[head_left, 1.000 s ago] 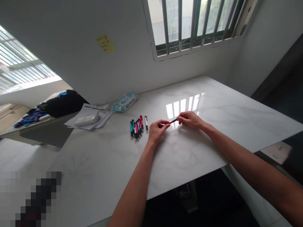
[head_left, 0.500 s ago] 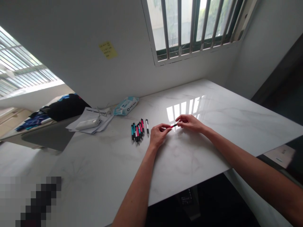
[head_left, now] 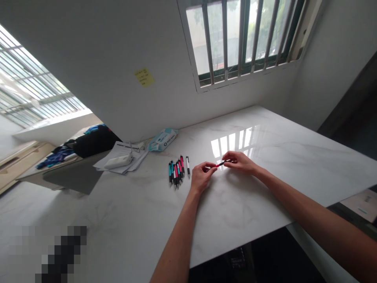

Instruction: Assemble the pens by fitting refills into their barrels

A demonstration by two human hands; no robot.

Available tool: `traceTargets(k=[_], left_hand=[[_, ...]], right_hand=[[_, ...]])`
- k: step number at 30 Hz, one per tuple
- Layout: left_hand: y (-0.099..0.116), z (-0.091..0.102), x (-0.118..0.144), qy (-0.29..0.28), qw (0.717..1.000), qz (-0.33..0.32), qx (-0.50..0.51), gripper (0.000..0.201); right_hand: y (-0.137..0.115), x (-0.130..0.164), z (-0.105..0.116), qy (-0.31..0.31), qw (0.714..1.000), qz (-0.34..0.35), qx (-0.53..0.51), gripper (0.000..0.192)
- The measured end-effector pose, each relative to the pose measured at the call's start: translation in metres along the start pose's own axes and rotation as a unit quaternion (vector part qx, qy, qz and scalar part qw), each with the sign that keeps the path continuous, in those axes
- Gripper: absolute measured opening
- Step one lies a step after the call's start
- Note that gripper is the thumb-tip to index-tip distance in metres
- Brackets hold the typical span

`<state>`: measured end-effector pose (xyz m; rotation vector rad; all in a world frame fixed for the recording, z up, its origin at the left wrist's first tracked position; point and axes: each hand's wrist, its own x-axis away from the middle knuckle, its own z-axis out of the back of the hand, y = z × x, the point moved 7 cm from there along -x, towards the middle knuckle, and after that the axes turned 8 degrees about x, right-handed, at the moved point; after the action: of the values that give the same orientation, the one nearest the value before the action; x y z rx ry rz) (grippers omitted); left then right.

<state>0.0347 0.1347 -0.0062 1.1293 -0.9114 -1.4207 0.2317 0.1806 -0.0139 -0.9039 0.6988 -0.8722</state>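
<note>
Between my two hands is a red pen (head_left: pixel 218 165) with a black grip, held nearly level just above the table. My left hand (head_left: pixel 202 175) pinches its red barrel. At the other end, the thumb and fingers of my right hand (head_left: pixel 238 162) close on the black grip and tip, which they partly hide. To the left of my left hand lies a bunch of pens (head_left: pixel 176 173) in teal, red and white with black grips. One white pen (head_left: pixel 188 167) lies a little apart from them, closest to my left hand.
All this is on a white marbled table (head_left: pixel 235 212). Farther back are a wipes packet (head_left: pixel 163 140) and papers (head_left: pixel 132 167) under a white power strip (head_left: pixel 118 161). A yellow note (head_left: pixel 144 77) sticks to the wall beside a barred window (head_left: pixel 241 39).
The right fingers have closed onto the black end of the pen, where they were looser before. The whole view has shifted slightly, with things appearing lower and farther right.
</note>
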Motion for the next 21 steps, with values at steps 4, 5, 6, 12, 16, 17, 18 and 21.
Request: traceTargets(k=[4, 5, 6, 12, 16, 17, 18, 21], left_hand=[[0.000, 0.001, 0.001, 0.003, 1.000, 0.006, 0.000, 0.025], [0.000, 0.002, 0.001, 0.005, 1.000, 0.008, 0.000, 0.024], [0.000, 0.002, 0.001, 0.006, 1.000, 0.010, -0.001, 0.024], [0.003, 0.002, 0.003, 0.003, 1.000, 0.014, -0.003, 0.022], [0.003, 0.003, 0.004, 0.002, 1.000, 0.011, -0.009, 0.024], [0.002, 0.004, 0.004, 0.005, 1.000, 0.013, -0.012, 0.023], [0.002, 0.005, 0.004, 0.008, 1.000, 0.016, -0.015, 0.023], [0.000, 0.006, 0.004, 0.015, 1.000, 0.021, -0.015, 0.024]], right_hand=[[0.001, 0.000, -0.003, -0.007, 1.000, -0.005, 0.000, 0.032], [0.001, 0.000, -0.004, -0.005, 1.000, -0.003, -0.006, 0.034], [0.001, -0.001, -0.004, -0.002, 1.000, -0.002, -0.010, 0.034], [0.005, -0.001, -0.012, -0.015, 0.999, -0.014, -0.046, 0.035], [0.007, -0.001, -0.015, -0.012, 0.997, -0.023, -0.069, 0.032], [0.006, -0.002, -0.016, -0.011, 0.997, -0.023, -0.074, 0.032], [0.005, -0.002, -0.017, -0.012, 0.996, -0.022, -0.081, 0.032], [0.004, -0.001, -0.020, -0.018, 0.996, -0.034, -0.083, 0.031]])
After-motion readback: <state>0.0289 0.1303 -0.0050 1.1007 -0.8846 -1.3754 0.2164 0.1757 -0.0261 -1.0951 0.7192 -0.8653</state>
